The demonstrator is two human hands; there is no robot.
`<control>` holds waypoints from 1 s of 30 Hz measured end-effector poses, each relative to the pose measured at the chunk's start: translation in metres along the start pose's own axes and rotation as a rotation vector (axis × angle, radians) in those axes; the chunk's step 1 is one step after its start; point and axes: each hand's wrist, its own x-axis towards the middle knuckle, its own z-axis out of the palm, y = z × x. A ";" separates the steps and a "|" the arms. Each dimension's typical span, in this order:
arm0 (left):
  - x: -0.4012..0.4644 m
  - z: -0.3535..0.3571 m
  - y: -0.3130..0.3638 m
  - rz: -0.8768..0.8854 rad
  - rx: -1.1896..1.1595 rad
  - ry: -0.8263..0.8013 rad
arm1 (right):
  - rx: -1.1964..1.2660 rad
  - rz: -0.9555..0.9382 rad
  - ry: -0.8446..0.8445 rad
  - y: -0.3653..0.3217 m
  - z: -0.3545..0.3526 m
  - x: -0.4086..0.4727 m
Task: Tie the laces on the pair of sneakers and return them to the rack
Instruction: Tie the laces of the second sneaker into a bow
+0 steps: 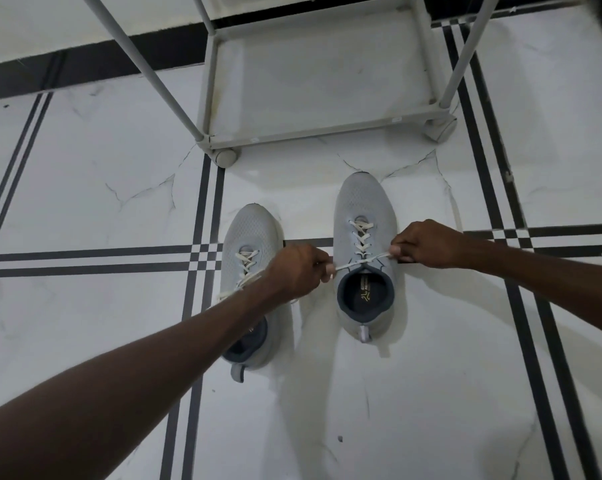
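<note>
Two light grey sneakers with dark collars stand side by side on the tiled floor, toes pointing away from me. On the right sneaker (pixel 364 216) the white lace (pixel 361 261) is stretched taut across the top of the tongue. My left hand (pixel 297 270) grips one end of that lace, and my right hand (pixel 422 244) grips the other end. The left sneaker (pixel 249 230) lies partly under my left forearm, its white laces loose. The white shoe rack (pixel 320 131) stands just beyond the toes.
The rack has thin white poles (pixel 143 67) and round feet (pixel 225 157), and nothing sits on its bottom shelf. White marble floor tiles with black stripe borders run around the shoes. A dark skirting strip lines the wall at the back.
</note>
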 end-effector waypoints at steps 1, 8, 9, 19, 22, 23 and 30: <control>-0.001 0.000 -0.001 -0.012 -0.010 0.008 | -0.014 0.000 0.013 -0.003 0.000 -0.001; -0.017 -0.030 -0.012 -0.222 -0.501 0.049 | 0.125 0.043 0.163 -0.021 -0.026 -0.029; -0.018 -0.036 -0.011 -0.242 -0.639 0.052 | 0.221 0.049 0.176 -0.024 -0.029 -0.033; 0.025 -0.051 0.024 -0.163 -1.147 -0.155 | 1.076 0.141 0.105 -0.056 -0.034 -0.023; 0.034 -0.041 0.032 -0.258 -1.132 -0.064 | 1.033 0.125 0.132 -0.058 -0.028 -0.019; 0.036 -0.036 0.035 -0.288 -1.124 -0.020 | 0.999 0.122 0.148 -0.059 -0.025 -0.018; 0.045 -0.019 0.042 -0.298 -1.210 -0.119 | 0.636 -0.006 0.258 -0.075 -0.014 -0.015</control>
